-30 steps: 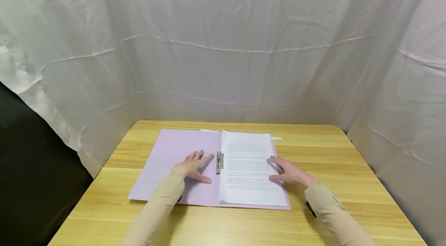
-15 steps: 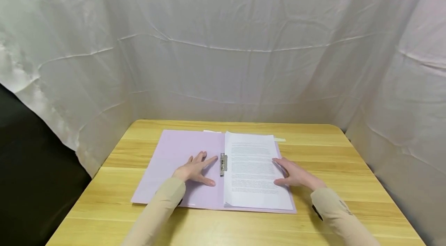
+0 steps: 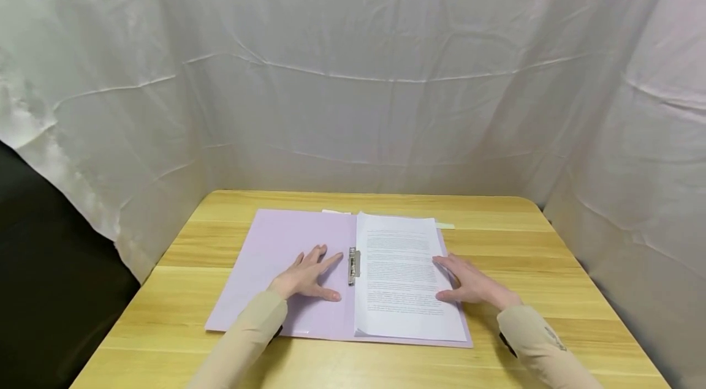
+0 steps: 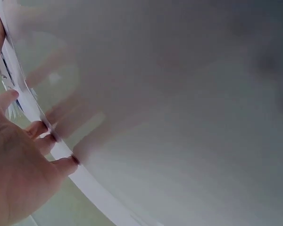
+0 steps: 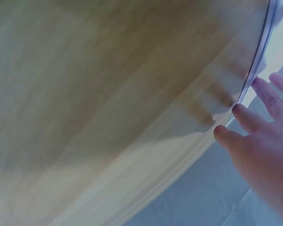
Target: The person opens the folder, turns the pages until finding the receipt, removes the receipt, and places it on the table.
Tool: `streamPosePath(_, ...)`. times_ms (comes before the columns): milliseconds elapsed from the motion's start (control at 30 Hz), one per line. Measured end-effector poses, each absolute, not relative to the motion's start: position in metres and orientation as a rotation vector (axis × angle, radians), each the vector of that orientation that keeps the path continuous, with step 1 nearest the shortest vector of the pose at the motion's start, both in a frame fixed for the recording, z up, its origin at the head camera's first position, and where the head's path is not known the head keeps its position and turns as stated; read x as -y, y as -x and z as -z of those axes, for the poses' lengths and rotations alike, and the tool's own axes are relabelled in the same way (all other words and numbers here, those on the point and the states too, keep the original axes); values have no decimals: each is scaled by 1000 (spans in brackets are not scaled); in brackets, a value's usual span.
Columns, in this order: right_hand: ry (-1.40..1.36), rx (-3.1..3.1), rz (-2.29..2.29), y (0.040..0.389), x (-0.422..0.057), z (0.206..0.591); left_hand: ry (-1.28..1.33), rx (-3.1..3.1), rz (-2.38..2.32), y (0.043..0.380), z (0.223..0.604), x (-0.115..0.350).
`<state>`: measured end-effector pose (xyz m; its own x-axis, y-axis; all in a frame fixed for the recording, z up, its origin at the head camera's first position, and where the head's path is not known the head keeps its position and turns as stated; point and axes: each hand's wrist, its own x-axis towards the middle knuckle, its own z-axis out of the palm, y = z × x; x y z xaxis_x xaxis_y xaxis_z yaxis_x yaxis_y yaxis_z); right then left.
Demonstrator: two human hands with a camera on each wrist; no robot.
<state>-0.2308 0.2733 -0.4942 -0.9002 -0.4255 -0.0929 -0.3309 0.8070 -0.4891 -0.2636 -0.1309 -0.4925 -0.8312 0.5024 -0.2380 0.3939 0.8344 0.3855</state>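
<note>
A lilac folder [image 3: 281,233] lies spread flat on the table. Along its spine is a metal clip [image 3: 352,268], and a stack of printed paper [image 3: 399,272] covers the right side. My left hand [image 3: 309,277] rests with spread fingers on the bare left cover, index fingertip close to the clip; in the left wrist view the fingertips of the left hand [image 4: 23,169] touch the cover. My right hand [image 3: 469,282] lies over the right edge of the paper and folder, fingers extended. In the right wrist view, fingers of the right hand [image 5: 269,132] touch down near the folder's edge.
The wooden table [image 3: 529,254] extends around the folder on all sides. A pale tab [image 3: 445,226] sticks out at the folder's upper right, and a white strip [image 3: 335,212] shows at its top edge. Light grey curtains [image 3: 353,101] hang behind and beside the table.
The folder with its paper has shifted slightly right and a little nearer to me. Both hands have moved along with it, keeping about the same pose.
</note>
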Motion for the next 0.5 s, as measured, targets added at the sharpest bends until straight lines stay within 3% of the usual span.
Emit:
streamPosePath(333,604,-2841,751,239,-272,491,-559,-2576,-460,268,471,128)
streamPosePath(500,625,-2853,845,250,-272,492,-625,-2584,-536,273,469,120)
